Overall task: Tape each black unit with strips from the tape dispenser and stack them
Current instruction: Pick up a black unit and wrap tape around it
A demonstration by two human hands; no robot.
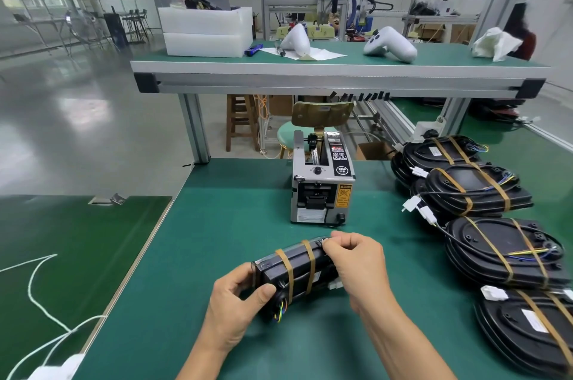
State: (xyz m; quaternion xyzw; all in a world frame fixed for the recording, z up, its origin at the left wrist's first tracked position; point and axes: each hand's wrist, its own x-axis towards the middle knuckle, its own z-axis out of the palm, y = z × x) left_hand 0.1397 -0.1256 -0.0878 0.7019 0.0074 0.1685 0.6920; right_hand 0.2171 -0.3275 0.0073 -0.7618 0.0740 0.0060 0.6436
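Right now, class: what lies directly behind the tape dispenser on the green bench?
Behind the tape dispenser a chair back and a green stool seat show. The dispenser hides the stool's right part and legs.

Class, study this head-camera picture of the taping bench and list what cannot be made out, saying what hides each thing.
- Far end of the black unit with two tan tape bands: hidden by the right hand, head view.
- Any strip pinched there: too small to tell.
- Grey tape dispenser panel labels: too small to read.
- Nearest of the taped black units stacked at right: cut off by the frame's right edge.
- Near end of the unit: partly covered by the left hand.
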